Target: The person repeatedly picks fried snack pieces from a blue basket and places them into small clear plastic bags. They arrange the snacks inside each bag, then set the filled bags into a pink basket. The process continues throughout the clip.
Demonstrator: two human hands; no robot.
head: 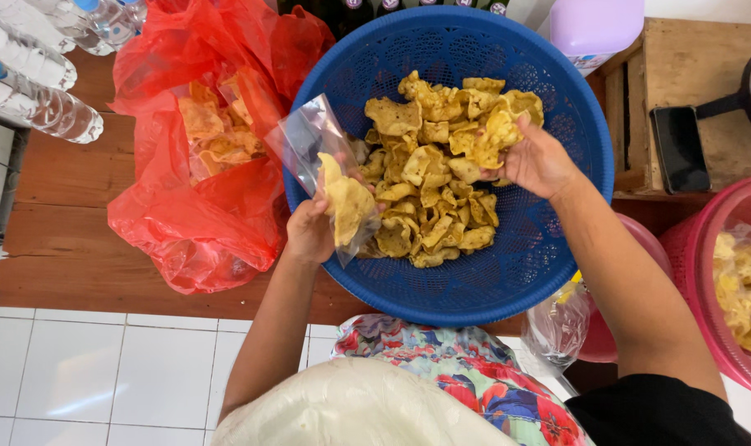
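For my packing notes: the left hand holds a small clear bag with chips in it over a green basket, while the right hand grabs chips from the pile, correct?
Nearly: the head view shows the basket is blue, not green. The rest holds: left hand holds the clear bag, right hand grabs chips.

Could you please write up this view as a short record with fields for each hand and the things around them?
Left hand: holds a small clear bag with crackers inside
Right hand: grip closed on yellow crackers
Blue basket: holds a cracker pile
Red plastic bag: left of basket, holds crackers
Pink basket: right edge
Water bottles: top left
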